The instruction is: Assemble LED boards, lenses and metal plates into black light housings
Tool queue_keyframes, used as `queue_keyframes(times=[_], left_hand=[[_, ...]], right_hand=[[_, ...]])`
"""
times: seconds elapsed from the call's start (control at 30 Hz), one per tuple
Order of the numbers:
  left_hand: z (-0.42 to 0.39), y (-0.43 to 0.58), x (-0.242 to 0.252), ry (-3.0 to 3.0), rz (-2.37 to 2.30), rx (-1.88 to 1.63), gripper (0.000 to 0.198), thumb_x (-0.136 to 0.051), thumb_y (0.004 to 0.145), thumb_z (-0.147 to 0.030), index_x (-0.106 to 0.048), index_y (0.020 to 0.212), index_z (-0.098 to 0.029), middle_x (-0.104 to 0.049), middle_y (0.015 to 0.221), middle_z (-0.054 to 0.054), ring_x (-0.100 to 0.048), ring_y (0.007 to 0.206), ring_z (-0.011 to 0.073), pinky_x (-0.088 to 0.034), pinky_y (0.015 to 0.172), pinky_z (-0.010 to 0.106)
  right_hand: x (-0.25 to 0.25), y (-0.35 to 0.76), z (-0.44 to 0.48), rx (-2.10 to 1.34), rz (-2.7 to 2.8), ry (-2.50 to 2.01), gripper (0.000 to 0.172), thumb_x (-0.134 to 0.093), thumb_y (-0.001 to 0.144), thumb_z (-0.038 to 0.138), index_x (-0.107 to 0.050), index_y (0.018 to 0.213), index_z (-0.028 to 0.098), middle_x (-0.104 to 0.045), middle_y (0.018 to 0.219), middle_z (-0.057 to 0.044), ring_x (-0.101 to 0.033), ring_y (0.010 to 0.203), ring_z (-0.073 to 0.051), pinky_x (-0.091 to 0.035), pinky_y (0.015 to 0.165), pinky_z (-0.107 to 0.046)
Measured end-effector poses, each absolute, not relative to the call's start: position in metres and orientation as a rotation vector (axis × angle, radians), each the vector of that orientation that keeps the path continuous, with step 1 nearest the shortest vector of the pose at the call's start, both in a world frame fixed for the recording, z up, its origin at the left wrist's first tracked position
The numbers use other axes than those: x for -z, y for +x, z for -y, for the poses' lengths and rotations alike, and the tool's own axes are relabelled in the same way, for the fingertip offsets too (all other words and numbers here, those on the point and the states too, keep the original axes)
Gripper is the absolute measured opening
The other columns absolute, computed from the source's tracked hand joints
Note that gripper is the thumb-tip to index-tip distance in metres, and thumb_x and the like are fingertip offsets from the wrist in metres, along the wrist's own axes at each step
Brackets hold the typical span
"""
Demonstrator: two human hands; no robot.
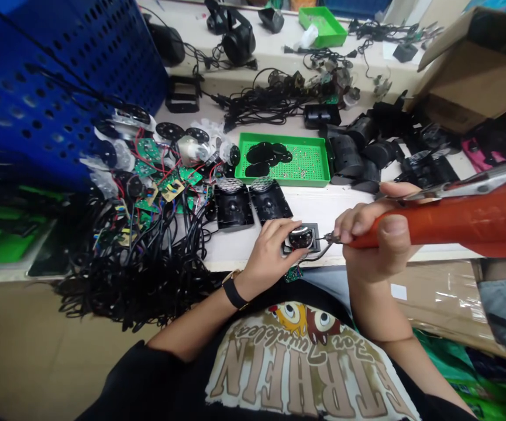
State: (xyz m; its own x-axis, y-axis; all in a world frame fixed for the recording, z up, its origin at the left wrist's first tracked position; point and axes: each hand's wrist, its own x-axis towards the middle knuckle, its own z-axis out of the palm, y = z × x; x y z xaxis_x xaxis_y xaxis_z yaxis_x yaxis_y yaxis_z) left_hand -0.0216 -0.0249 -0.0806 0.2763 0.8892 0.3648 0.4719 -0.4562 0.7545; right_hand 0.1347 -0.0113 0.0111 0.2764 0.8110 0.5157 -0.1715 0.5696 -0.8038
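My right hand [378,234] is wrapped round an orange power screwdriver [446,219], whose thin bit points left. The bit's tip meets or nearly meets a small round black part [300,237] in a grey square holder [315,234] at the bench's front edge. Thumb and fingers of my left hand [274,251] grip the round part from its left side. A small green circuit board [293,273] hangs just below it on wires. Two black housings [234,206] with clear lenses stand behind my left hand.
A green tray [285,182] with black discs and small screws lies behind the housings. Circuit boards with wires [169,187] and black cables [138,280] are heaped at left. Black shells [349,155] and a cardboard box [476,82] are at right, a blue perforated crate [59,76] at left.
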Motion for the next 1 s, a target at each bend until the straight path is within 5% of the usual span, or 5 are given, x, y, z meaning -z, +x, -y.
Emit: queue_keyframes(times=[0.4,0.73,0.87,1.0], left_hand=[[0.027,-0.019,0.082,1.92,-1.19,-1.137,0.048,-0.081,0.086,-0.029,-0.061,0.13,-0.024,-0.066,0.124,0.007,-0.063,0.119,0.0224,-0.053,0.106,0.043],[0.026,-0.018,0.081,1.883,-1.169,-1.163,0.045,-0.08,0.087,-0.028,-0.061,0.128,-0.022,-0.065,0.121,0.009,-0.063,0.118,0.0245,-0.053,0.105,0.045],[0.025,-0.018,0.079,1.886,-1.149,-1.157,0.042,-0.078,0.089,-0.028,-0.061,0.127,-0.02,-0.064,0.12,0.009,-0.062,0.118,0.0242,-0.053,0.104,0.043],[0.025,-0.018,0.077,1.864,-1.144,-1.144,0.039,-0.075,0.09,-0.028,-0.062,0.127,-0.02,-0.063,0.121,0.009,-0.061,0.118,0.0241,-0.052,0.105,0.043]], right_hand=[[0.001,0.117,0.004,-0.725,1.161,-0.936,0.049,-0.067,0.082,0.066,-0.06,0.118,0.033,-0.041,0.055,0.008,-0.041,0.039,-0.013,-0.044,0.046,-0.033],[0.007,0.114,0.007,-0.579,1.317,-1.102,0.053,-0.05,0.087,0.077,-0.063,0.12,0.038,-0.038,0.055,0.004,-0.042,0.041,-0.017,-0.049,0.051,-0.039],[0.006,0.112,0.006,-0.66,1.283,-0.971,0.044,-0.061,0.087,0.066,-0.063,0.118,0.035,-0.039,0.055,0.006,-0.044,0.041,-0.015,-0.048,0.051,-0.037],[0.003,0.113,0.005,-0.719,1.293,-0.844,0.025,-0.067,0.088,0.052,-0.065,0.094,0.028,-0.045,0.053,0.008,-0.049,0.041,-0.012,-0.049,0.048,-0.031]])
